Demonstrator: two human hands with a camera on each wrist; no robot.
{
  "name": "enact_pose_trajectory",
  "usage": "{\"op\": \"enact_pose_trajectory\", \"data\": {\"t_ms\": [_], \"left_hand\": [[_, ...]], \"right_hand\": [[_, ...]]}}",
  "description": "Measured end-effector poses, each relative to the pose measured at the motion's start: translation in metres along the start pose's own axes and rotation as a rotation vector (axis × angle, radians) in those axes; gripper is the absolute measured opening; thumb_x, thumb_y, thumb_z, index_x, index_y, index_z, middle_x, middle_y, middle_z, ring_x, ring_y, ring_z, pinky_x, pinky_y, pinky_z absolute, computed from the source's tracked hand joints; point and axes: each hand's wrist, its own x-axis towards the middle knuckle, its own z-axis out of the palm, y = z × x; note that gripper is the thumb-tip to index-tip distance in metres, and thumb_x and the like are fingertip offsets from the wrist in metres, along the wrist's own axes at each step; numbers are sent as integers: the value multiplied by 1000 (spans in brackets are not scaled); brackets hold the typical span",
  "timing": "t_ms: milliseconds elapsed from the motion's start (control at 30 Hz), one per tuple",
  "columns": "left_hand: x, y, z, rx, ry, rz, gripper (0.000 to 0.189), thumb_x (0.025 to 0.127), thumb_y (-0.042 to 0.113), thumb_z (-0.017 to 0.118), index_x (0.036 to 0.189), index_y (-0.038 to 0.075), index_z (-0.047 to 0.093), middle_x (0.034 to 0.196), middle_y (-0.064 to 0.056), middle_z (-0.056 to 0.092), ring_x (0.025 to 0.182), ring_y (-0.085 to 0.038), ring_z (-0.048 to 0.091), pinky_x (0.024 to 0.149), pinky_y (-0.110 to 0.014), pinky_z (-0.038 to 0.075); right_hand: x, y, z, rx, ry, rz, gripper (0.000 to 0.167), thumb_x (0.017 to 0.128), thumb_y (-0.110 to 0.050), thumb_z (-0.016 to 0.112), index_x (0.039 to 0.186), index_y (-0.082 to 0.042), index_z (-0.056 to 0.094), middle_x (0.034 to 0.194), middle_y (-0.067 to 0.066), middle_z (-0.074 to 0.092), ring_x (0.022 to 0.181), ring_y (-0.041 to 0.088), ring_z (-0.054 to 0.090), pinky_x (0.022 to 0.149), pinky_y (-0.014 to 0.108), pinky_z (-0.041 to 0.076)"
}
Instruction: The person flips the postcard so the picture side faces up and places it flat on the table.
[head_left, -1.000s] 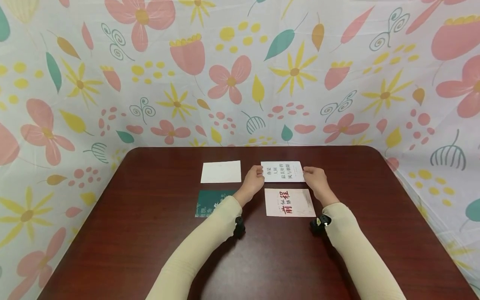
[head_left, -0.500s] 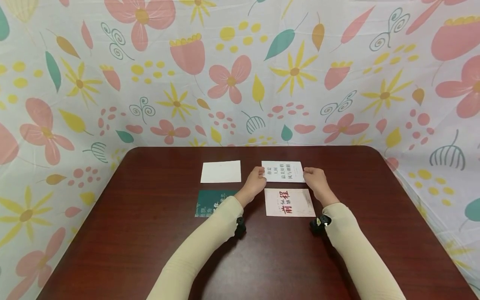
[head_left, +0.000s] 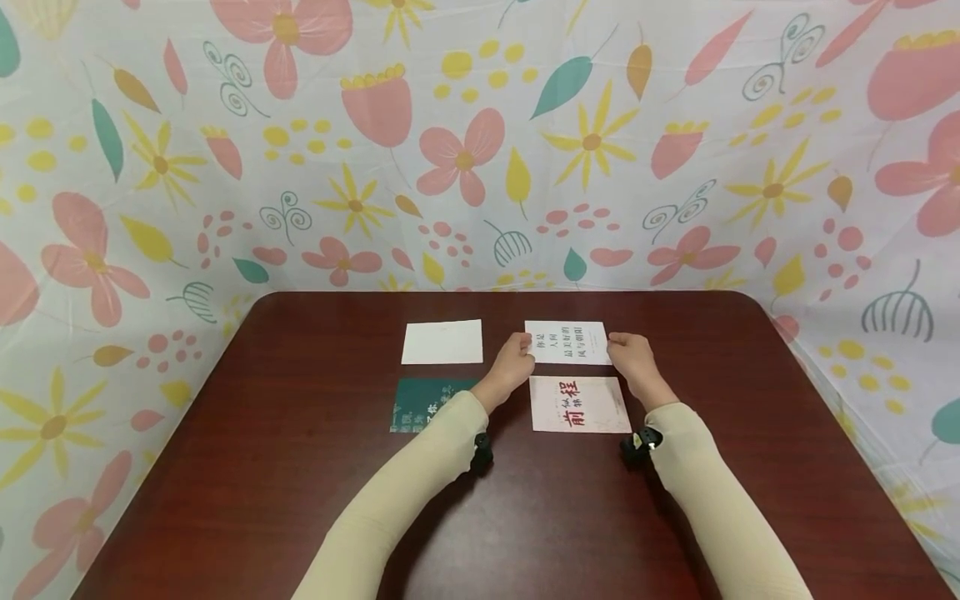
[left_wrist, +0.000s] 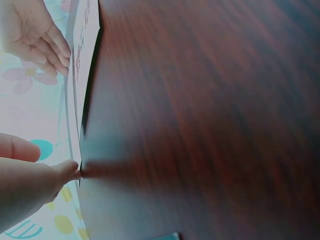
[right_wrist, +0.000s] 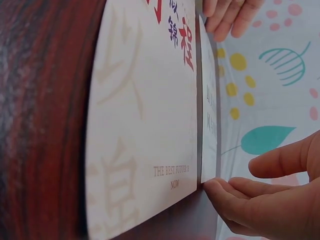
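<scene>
A white postcard point(head_left: 572, 343) printed with dark Chinese characters lies flat at the far right of the group of cards. My left hand point(head_left: 513, 362) is at its left edge, fingertips touching there. At the opposite edge, the fingertips of my right hand point(head_left: 632, 360) rest against the card. Both wrist views show the thumbs apart from the fingers: the left thumb point(left_wrist: 19, 148) and the right thumb point(right_wrist: 280, 161). Nearer the person lies a pale pink postcard point(head_left: 551, 406) with red characters, filling much of the right wrist view.
A blank white card point(head_left: 442, 343) lies at the far left of the group. Below it a teal postcard point(head_left: 417, 408) is partly covered by the left sleeve point(head_left: 420, 467). All the cards lie on a dark red wooden table point(head_left: 247, 467), with a flowered cloth point(head_left: 465, 225) hanging behind it.
The left hand has shifted slightly to the right, and the white printed postcard has slid a little right with it. The right hand stays nearly in place.
</scene>
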Motion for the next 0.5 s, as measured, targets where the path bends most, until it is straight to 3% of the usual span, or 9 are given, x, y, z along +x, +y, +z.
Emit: {"op": "enact_pose_trajectory", "data": {"t_ms": [300, 500], "left_hand": [[0, 0, 0, -22, -12, 8, 52, 92, -3, 35, 144, -4, 33, 148, -17, 37, 138, -30, 33, 109, -41, 33], [-3, 2, -5, 13, -2, 13, 50, 94, 0, 38, 144, -3, 34, 148, -17, 37, 138, -30, 34, 109, -40, 33]], "right_hand": [[0, -2, -1, 4, 7, -10, 51, 98, -8, 30, 144, 14, 29, 148, 33, 28, 137, 43, 28, 108, 51, 31], [-4, -3, 1, 14, 19, -16, 51, 98, -8, 35, 145, 11, 28, 146, 33, 31, 135, 43, 33, 106, 52, 34]]}}
